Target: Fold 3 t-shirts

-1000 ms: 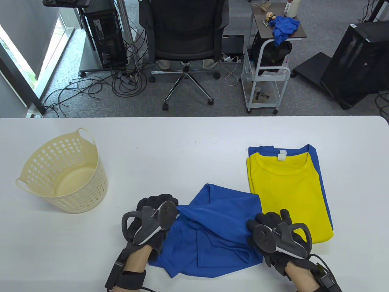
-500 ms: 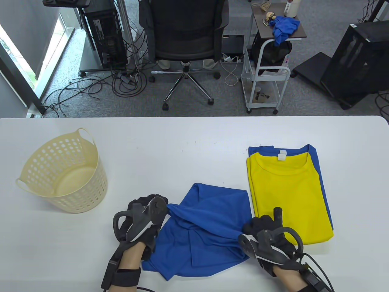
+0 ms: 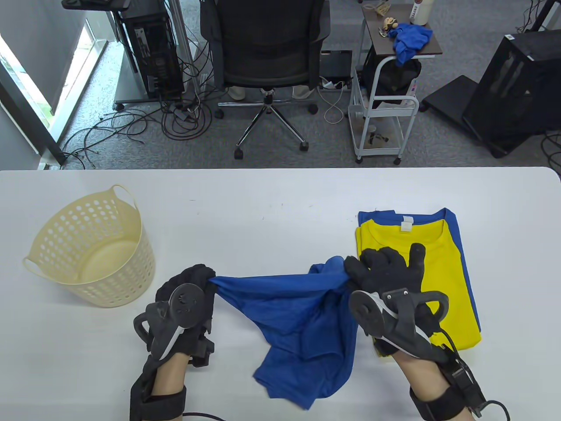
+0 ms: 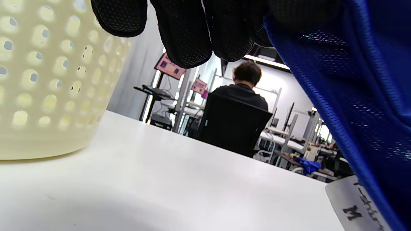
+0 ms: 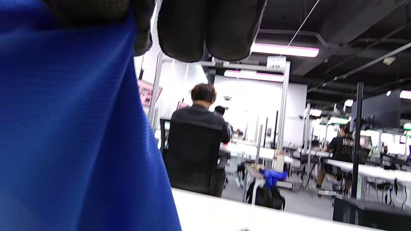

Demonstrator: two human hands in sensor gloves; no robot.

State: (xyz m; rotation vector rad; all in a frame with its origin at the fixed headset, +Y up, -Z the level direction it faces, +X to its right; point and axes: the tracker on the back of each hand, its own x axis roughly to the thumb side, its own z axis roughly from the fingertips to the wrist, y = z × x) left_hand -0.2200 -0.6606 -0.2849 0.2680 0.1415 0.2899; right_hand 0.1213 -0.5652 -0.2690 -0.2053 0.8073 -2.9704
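A blue t-shirt [image 3: 302,315] hangs stretched between both hands above the table's near middle, its lower part drooping to the table. My left hand [image 3: 201,280] grips its left edge; the cloth also shows in the left wrist view [image 4: 359,96]. My right hand [image 3: 372,272] grips its right edge, with some fingers spread over the yellow shirt; the cloth fills the left of the right wrist view [image 5: 70,134]. A folded yellow t-shirt [image 3: 420,272] lies on a folded blue t-shirt [image 3: 456,223] at the right.
A cream perforated basket [image 3: 87,250] stands at the table's left; it also shows in the left wrist view [image 4: 41,89]. The white table [image 3: 280,197] ends at the far edge, with an office chair [image 3: 267,48] and a cart [image 3: 385,87] beyond.
Both hands have lifted the blue shirt off the table and moved apart, stretching its top edge taut. The right hand has moved up and away, now beside the yellow shirt.
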